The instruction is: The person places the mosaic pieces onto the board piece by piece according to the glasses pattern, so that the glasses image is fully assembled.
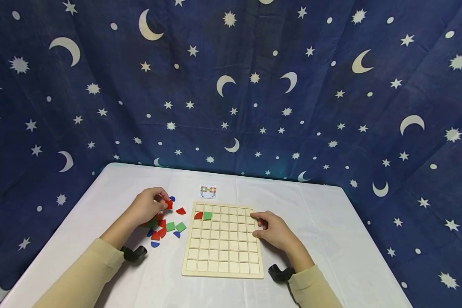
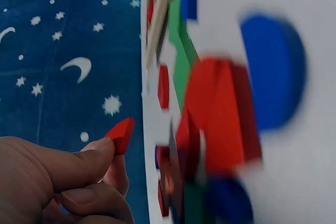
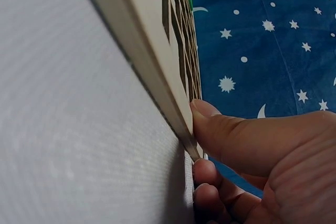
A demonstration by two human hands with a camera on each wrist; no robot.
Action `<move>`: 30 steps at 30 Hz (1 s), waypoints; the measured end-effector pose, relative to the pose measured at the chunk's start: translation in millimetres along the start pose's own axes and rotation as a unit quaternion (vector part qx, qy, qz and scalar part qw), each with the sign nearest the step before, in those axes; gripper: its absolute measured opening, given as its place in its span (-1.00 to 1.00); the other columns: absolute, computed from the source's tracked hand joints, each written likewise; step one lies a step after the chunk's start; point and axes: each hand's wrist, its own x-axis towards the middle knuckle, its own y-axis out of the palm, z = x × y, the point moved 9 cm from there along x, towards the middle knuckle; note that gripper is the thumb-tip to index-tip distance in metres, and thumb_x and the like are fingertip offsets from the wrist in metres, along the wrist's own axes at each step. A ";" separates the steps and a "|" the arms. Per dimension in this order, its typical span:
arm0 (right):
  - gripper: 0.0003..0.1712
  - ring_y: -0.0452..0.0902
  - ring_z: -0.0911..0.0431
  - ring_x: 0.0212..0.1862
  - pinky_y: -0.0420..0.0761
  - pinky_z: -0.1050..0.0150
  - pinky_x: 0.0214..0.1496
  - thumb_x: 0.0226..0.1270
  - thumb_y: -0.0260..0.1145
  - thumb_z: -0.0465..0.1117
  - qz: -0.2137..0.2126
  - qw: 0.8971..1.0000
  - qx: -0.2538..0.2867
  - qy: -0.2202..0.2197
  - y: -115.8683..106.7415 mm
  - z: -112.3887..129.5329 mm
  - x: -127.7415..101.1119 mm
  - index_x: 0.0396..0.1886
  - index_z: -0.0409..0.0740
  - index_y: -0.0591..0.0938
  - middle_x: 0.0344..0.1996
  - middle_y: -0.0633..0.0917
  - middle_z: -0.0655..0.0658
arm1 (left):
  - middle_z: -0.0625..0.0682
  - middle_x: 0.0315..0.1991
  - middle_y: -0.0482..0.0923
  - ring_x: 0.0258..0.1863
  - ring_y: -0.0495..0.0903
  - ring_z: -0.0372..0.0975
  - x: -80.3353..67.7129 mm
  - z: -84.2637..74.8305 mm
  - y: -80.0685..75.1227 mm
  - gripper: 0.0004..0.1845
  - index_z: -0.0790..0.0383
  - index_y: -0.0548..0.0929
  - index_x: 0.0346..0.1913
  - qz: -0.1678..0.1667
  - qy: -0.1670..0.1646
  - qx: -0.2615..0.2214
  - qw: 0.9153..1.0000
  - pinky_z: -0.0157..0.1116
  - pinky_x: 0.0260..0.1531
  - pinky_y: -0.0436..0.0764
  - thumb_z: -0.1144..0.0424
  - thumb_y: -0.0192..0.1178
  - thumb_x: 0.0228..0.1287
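Red piece (image 2: 121, 134) pinched in left hand (image 1: 148, 206), tip up-right

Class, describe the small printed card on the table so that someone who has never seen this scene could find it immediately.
Start at the white table and find the wooden grid board at its middle. Just beyond the board's far edge, towards the starry blue backdrop, lies the small card. Unlike the loose coloured pieces left of the board, it is flat white paper printed with a multicoloured pattern.

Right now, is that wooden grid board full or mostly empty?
Mostly empty: the board holds only a red piece and a green square in its top row.
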 end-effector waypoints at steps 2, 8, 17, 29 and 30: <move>-0.34 0.41 0.15 -0.24 0.41 0.27 -0.19 0.14 0.68 -0.27 0.000 1.000 0.001 0.001 -0.1 -0.2 -0.2 0.28 0.03 0.73 -0.29 0.55 0.06 | 0.16 -0.17 0.62 -0.38 0.55 -0.09 1.9 -5.7 7.5 -0.84 0.21 0.68 0.00 0.003 0.009 -0.012 1.000 -0.27 -0.38 0.61 0.39 0.34 0.44; -0.34 0.41 0.16 -0.25 0.40 0.28 -0.19 0.13 0.68 -0.28 -0.002 1.000 -0.002 -0.001 -0.6 0.1 -0.7 0.27 0.03 0.74 -0.30 0.55 0.06 | 0.10 -0.24 0.62 -0.34 0.52 -0.11 8.0 -22.5 33.8 -0.89 0.15 0.69 -0.08 0.015 0.032 -0.031 0.999 -0.25 -0.40 0.51 0.39 0.36 0.42; -0.33 0.41 0.16 -0.25 0.40 0.29 -0.19 0.12 0.68 -0.28 -0.003 1.000 -0.001 -0.001 -1.1 0.9 -1.0 0.28 0.02 0.74 -0.29 0.56 0.06 | 0.06 -0.30 0.62 -0.37 0.50 -0.15 13.0 -54.2 73.3 -0.88 0.13 0.72 -0.18 0.039 0.058 -0.054 0.996 -0.28 -0.42 0.44 0.44 0.37 0.38; -0.33 0.41 0.15 -0.23 0.40 0.27 -0.17 0.13 0.68 -0.28 0.000 1.000 0.011 0.008 0.0 -1.6 -1.1 0.28 0.05 0.73 -0.29 0.55 0.05 | -0.04 -0.43 0.63 -0.37 0.55 -0.20 16.6 -80.8 106.2 -0.84 0.08 0.73 -0.30 0.038 0.091 -0.028 0.995 -0.26 -0.27 0.47 0.43 0.44 0.30; -0.34 0.41 0.15 -0.23 0.40 0.27 -0.17 0.14 0.68 -0.28 0.000 1.000 0.013 0.007 0.1 -1.4 -1.0 0.28 0.04 0.73 -0.29 0.55 0.05 | -0.05 -0.43 0.63 -0.38 0.54 -0.20 16.6 -81.9 107.8 -0.83 0.07 0.73 -0.32 0.037 0.092 -0.025 0.995 -0.26 -0.27 0.46 0.43 0.44 0.30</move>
